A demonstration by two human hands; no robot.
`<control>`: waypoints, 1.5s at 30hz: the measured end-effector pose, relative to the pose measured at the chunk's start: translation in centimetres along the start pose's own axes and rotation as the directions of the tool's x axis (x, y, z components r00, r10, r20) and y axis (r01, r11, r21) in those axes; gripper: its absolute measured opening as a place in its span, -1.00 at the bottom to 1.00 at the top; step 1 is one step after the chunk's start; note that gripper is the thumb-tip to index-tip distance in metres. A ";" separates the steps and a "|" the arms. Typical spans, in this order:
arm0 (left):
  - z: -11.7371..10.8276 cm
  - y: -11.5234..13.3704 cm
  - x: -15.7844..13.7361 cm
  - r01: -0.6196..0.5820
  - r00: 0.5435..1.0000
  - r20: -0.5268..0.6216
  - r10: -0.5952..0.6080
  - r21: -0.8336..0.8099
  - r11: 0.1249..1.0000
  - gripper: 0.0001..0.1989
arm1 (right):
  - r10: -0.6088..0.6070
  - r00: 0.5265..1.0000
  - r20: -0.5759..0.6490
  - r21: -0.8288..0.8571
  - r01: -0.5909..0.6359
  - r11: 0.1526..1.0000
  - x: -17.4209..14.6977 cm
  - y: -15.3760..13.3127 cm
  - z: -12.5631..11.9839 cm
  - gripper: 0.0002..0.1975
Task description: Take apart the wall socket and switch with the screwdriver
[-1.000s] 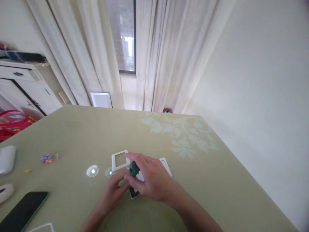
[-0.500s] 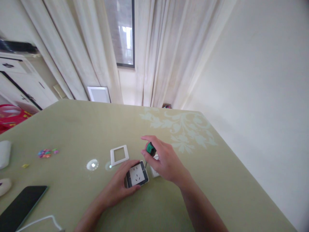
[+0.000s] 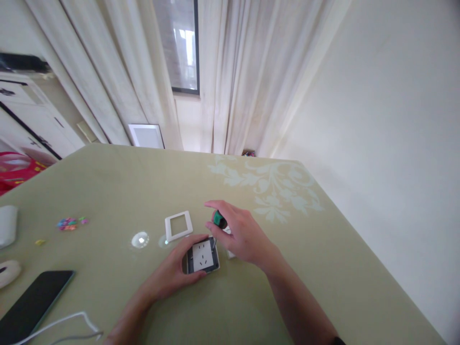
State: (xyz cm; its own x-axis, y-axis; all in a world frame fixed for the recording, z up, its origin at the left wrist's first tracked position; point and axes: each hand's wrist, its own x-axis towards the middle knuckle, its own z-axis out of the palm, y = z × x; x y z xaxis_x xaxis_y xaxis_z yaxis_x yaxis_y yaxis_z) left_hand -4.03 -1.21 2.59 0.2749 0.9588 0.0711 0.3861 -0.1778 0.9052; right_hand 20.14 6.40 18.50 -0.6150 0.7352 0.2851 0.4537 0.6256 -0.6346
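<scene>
My left hand point(image 3: 178, 268) grips a wall socket point(image 3: 202, 256) by its left side, thumb along the near edge and fingers along the far one. The socket lies face up, its white slotted face set in a dark frame. In my right hand point(image 3: 240, 235) is a screwdriver point(image 3: 218, 219) with a green and black handle. Its shaft slants down to the socket's right side; the tip is too small to make out. A white square frame point(image 3: 178, 226) lies just beyond my left hand. Another white piece point(image 3: 230, 254) is mostly hidden under my right hand.
On the left of the table point(image 3: 118, 182) lie a black phone point(image 3: 38, 304), a white cable point(image 3: 74, 316), small colourful pieces point(image 3: 70, 223), a yellow bit point(image 3: 40, 242) and white rounded objects point(image 3: 7, 225). A white wall point(image 3: 388, 143) runs along the right.
The screwdriver handle has tilted a little to the left with my right hand. The socket stays in my left hand, turned slightly. The whole view has shifted a little.
</scene>
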 end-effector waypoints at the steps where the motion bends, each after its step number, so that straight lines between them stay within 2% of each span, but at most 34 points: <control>1: 0.0 0.0 0.0 0.004 1.000 0.003 -0.004 -0.002 1.000 -0.19 | 0.004 1.000 -0.005 0.001 -0.004 1.000 0.0 0.0 0.0 -0.61; 12: -0.2 0.4 0.0 0.007 1.000 0.011 -0.007 0.003 1.000 -0.20 | -0.012 1.000 0.018 -0.010 0.012 1.000 0.0 -0.2 0.1 -0.61; 17: 0.1 -0.3 -0.1 0.006 1.000 -0.013 -0.006 0.026 1.000 -0.20 | -0.069 0.997 0.015 -0.042 0.070 0.997 -0.2 -0.3 0.6 -0.63; 20: 0.2 -0.6 -0.2 0.020 0.999 -0.033 -0.019 0.029 0.999 -0.18 | -0.082 0.996 0.022 -0.138 0.084 0.987 -0.3 -0.7 0.6 -0.71; 23: 0.2 -0.3 -0.1 0.007 1.000 -0.029 -0.007 0.018 1.000 -0.19 | 0.010 1.000 0.022 -0.312 -0.002 0.950 -0.4 -1.3 0.0 -0.68; 25: 0.2 0.0 0.0 -0.010 1.000 -0.009 0.010 0.000 1.000 -0.20 | 0.051 0.998 0.032 -0.353 -0.037 0.935 -0.5 -1.5 -0.5 -0.69; 28: 0.0 0.4 0.1 -0.021 1.000 0.017 0.021 -0.008 1.000 -0.21 | -0.037 0.994 0.098 -0.244 0.060 0.968 -0.6 -1.6 -1.1 -0.86; 31: 0.0 0.4 0.1 -0.014 1.000 0.023 0.014 -0.009 1.000 -0.21 | -0.129 0.982 0.137 -0.117 0.145 0.982 -0.7 -1.4 -1.3 -0.78; 32: -0.1 0.5 0.1 -0.014 1.000 0.020 0.014 -0.010 1.000 -0.21 | -0.112 0.985 0.132 -0.131 0.129 0.983 -0.7 -1.4 -1.2 -0.79; 34: -0.1 0.6 0.1 -0.013 1.000 0.020 0.013 -0.009 1.000 -0.22 | 0.003 0.996 0.086 -0.253 0.019 0.967 -0.6 -1.3 -1.2 -0.85; 36: -0.2 0.7 0.1 -0.005 0.999 0.035 0.005 -0.008 1.000 -0.23 | 0.143 0.990 0.005 -0.382 -0.130 0.915 -0.5 -1.2 -1.2 -0.71; 37: -0.2 0.8 0.1 0.000 0.999 0.043 0.001 -0.009 1.000 -0.23 | 0.173 0.985 -0.012 -0.404 -0.163 0.900 -0.5 -1.2 -1.2 -0.67; 39: -0.2 0.8 0.1 -0.001 0.999 0.045 0.001 -0.013 1.000 -0.23 | 0.108 0.994 0.035 -0.358 -0.088 0.930 -0.5 -1.2 -1.5 -0.73; 42: -0.1 0.5 0.1 -0.016 1.000 0.023 0.016 -0.020 1.000 -0.22 | -0.121 0.981 0.155 -0.207 0.152 0.967 -0.7 -1.4 -1.7 -0.91; 43: -0.1 0.4 0.1 -0.021 1.000 0.018 0.022 -0.020 1.000 -0.22 | -0.138 0.977 0.161 -0.194 0.169 0.966 -0.8 -1.4 -1.8 -0.91; 45: 0.0 0.1 0.0 -0.022 1.000 0.013 0.023 -0.013 1.000 -0.20 | -0.048 0.992 0.115 -0.254 0.076 0.964 -0.8 -1.4 -1.6 -0.86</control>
State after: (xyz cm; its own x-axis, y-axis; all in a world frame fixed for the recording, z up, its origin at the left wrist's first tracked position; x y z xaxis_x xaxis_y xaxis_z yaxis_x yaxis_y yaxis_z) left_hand -4.04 -1.23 2.68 0.2949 0.9516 0.0861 0.3683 -0.1964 0.9087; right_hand 21.01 5.36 20.35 -0.7063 0.6694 0.2304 0.5547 0.7255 -0.4074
